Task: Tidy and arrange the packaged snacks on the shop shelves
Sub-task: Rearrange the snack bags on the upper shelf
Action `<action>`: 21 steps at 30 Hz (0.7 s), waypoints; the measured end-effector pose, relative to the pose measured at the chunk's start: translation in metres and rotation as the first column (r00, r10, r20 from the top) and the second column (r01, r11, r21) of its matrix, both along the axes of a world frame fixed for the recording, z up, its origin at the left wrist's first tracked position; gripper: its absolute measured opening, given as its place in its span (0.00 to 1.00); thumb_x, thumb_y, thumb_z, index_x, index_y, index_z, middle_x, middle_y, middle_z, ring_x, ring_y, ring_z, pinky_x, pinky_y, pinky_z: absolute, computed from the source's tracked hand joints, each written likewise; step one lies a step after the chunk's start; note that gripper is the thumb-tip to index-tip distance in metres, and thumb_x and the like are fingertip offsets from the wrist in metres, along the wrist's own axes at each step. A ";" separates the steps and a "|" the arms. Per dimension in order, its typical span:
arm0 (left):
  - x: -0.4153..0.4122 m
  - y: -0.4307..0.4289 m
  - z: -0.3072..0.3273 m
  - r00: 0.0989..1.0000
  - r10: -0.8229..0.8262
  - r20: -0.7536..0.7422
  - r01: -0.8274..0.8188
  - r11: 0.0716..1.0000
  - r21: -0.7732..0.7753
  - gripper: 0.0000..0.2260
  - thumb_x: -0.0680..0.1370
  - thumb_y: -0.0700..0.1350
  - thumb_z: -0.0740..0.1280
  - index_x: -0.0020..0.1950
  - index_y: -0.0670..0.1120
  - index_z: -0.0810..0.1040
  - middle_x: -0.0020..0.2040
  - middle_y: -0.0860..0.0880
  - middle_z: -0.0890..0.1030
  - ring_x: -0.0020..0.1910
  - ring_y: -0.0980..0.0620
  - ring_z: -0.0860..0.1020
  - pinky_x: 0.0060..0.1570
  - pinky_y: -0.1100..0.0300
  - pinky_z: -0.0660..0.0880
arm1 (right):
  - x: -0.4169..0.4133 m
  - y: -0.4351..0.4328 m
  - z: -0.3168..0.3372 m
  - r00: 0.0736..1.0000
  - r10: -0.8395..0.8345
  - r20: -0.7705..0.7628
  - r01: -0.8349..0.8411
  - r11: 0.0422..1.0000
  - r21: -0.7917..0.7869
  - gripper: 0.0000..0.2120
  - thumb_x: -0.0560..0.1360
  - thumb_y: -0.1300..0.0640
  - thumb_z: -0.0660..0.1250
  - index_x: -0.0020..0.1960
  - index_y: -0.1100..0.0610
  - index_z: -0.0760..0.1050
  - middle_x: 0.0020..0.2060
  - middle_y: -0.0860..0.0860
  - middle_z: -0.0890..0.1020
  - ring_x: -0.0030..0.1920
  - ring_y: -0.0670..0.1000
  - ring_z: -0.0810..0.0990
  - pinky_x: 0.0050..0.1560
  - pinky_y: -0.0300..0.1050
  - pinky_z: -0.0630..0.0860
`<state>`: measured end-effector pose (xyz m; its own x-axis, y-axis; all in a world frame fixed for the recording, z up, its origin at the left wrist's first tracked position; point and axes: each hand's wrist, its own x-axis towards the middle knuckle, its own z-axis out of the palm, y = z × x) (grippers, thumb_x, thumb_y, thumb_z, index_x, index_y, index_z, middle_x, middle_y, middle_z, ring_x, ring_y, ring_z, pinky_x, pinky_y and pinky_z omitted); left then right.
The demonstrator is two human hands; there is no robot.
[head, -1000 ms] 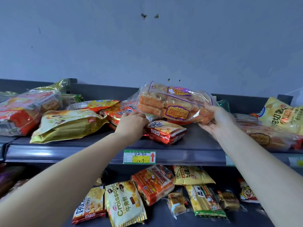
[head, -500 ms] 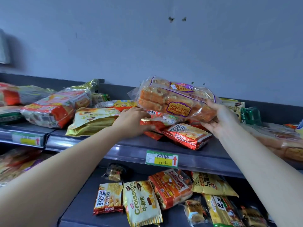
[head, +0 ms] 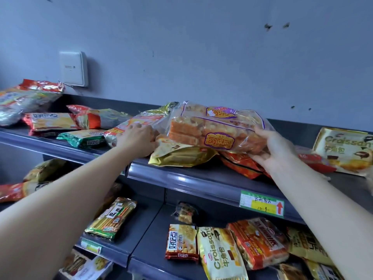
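A clear bread bag (head: pixel 218 128) with purple labels is held over a yellow packet (head: pixel 181 157) and a red packet (head: pixel 240 166), at the middle of the upper shelf (head: pixel 181 179). Its right end is gripped by the right hand (head: pixel 271 147), with the fingers curled under it. The left hand (head: pixel 137 141) is laid on an orange-white packet (head: pixel 139 121) just left of the bag. Whether its fingers grip this packet cannot be told, since they are seen from behind.
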<state>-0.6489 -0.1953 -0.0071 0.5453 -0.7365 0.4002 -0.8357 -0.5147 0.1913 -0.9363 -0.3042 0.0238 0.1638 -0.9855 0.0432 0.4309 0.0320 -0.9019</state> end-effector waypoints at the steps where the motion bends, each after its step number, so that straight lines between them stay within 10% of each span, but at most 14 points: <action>1: 0.013 0.003 -0.001 0.999 0.024 -0.023 -0.024 0.999 0.035 0.26 0.75 0.58 0.65 0.69 0.46 0.68 0.67 0.44 0.71 0.67 0.41 0.68 0.62 0.43 0.69 | 0.009 0.003 0.000 1.000 0.007 -0.002 -0.007 1.000 -0.003 0.16 0.69 0.60 0.75 0.54 0.53 0.76 0.50 0.56 0.83 0.48 0.57 0.83 0.44 0.56 0.80; 12: 0.078 0.015 0.003 0.998 -0.050 -0.048 0.041 0.985 -0.169 0.13 0.74 0.34 0.62 0.53 0.46 0.80 0.53 0.44 0.80 0.48 0.42 0.79 0.42 0.50 0.79 | 0.104 0.019 -0.003 1.000 -0.021 -0.011 0.022 1.000 0.022 0.23 0.69 0.60 0.76 0.61 0.55 0.73 0.54 0.57 0.81 0.53 0.58 0.81 0.51 0.59 0.79; 21: 0.141 0.026 0.031 0.813 -0.321 -0.486 -0.173 0.664 -0.728 0.04 0.77 0.38 0.62 0.45 0.43 0.77 0.43 0.44 0.80 0.40 0.41 0.82 0.43 0.47 0.80 | 0.146 0.029 -0.001 0.999 0.017 0.032 -0.019 0.999 0.043 0.19 0.70 0.56 0.75 0.59 0.52 0.74 0.51 0.55 0.81 0.45 0.54 0.82 0.32 0.50 0.79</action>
